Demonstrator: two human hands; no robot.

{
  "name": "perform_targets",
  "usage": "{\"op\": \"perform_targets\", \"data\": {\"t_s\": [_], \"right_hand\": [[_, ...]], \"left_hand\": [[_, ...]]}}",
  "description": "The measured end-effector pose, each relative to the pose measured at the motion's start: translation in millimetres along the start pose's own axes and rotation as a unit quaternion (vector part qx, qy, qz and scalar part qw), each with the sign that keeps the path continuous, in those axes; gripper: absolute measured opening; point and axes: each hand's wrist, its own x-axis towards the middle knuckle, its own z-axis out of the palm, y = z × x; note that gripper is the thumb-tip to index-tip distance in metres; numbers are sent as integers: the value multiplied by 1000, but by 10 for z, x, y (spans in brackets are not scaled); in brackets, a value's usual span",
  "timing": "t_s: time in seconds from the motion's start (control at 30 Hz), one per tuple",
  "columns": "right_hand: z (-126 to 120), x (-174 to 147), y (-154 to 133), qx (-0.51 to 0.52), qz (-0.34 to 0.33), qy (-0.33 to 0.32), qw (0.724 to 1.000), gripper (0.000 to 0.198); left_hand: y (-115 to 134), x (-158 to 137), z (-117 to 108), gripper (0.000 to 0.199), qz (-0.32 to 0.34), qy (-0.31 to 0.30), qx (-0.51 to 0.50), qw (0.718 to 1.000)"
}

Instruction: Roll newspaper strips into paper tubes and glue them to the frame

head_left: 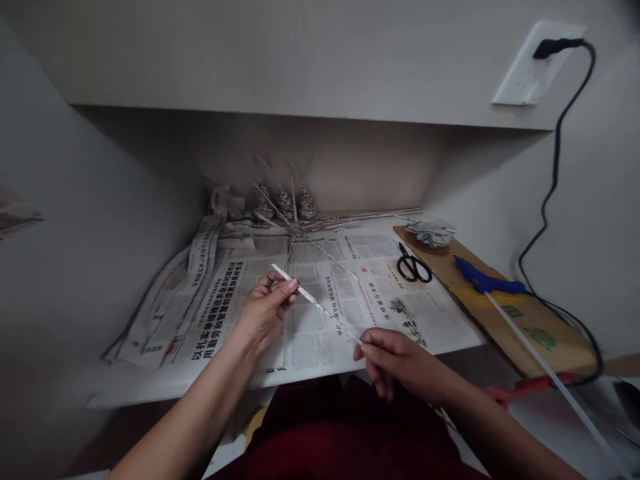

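A: Where was the thin white rolled-paper rod [309, 296]?

B: Above the black-printed newspaper sheets [310, 350]. The bare left hand [267, 303] held it in a narrow pinch between thumb and fingers, its blunt upper end poking past them.

A: And the bare right hand [397, 357]?

B: Thumb and fingertip were pinched on a thin pale tip [357, 339]. I couldn't tell whether that was the rod's far end or a separate piece; it blended into the print.

A: How would the rod have handled?

B: Light, dry and fairly stiff, I judged, yet easy to crush. The thicker part by the left hand looked the safest hold; the narrow end called for gentle fingers.

A: Any writing?

B: 2 big black headlines [215, 310]: 以扎实举措推进农业农村现代化 and 用勤劳和智慧创造更加美好生活. The small columns were unreadable, as were the green marks on the flat brown cardboard [570, 343]. I found no legible brand on the blue plastic glue gun [471, 273].
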Motion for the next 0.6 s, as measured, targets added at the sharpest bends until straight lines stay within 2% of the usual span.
{"op": "perform_targets", "data": {"t_s": [0.13,0.27,0.33,0.4,0.47,0.53,0.6], "right_hand": [[-160,-260,48,-90,23,10,996,33],[-263,-478,0,-287,11,34,957,31],[-329,-522,-48,-317,14,37,948,31],[-445,-502,-104,-258,25,45,965,32],[-616,-420,-164,-147,27,100,984,34],[-821,-285,-224,-43,1,196,980,33],[-1026,-110,-282,62,-23,245,967,29]], "left_hand": [[134,92,-15,39,39,28,-12,999],[252,195,38,38,70,38,-27,996],[299,262,50,37,76,35,-23,996],[327,334,29,33,74,30,2,997],[329,406,-25,29,73,19,39,996],[307,472,-101,26,74,23,72,994],[276,522,-176,21,68,47,94,992]]}}
